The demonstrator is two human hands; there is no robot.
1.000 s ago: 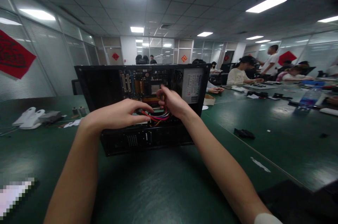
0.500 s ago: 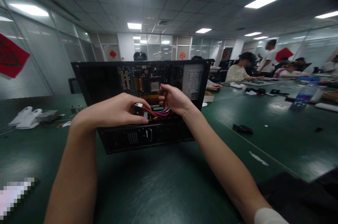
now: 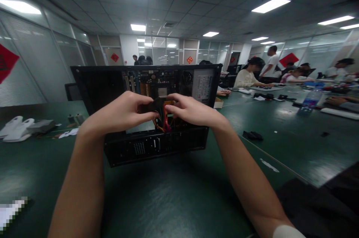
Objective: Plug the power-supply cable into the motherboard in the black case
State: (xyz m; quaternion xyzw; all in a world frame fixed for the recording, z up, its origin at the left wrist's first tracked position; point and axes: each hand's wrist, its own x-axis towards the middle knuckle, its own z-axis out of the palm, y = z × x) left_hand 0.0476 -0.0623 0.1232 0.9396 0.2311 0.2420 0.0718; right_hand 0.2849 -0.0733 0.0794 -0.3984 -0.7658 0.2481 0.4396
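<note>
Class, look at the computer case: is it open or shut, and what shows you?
The case is open: its board, power supply and coloured wires show, with no panel over them.

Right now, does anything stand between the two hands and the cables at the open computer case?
Nothing visible does. The left hand and the right hand both have their fingers at the cables, by the open side of the computer case.

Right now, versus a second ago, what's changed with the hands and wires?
The wires, earlier stretched sideways, now run up and down. The left hand now seems to pinch a dark piece. The right hand has uncurled its fingers leftward. The computer case stays on the table.
</note>
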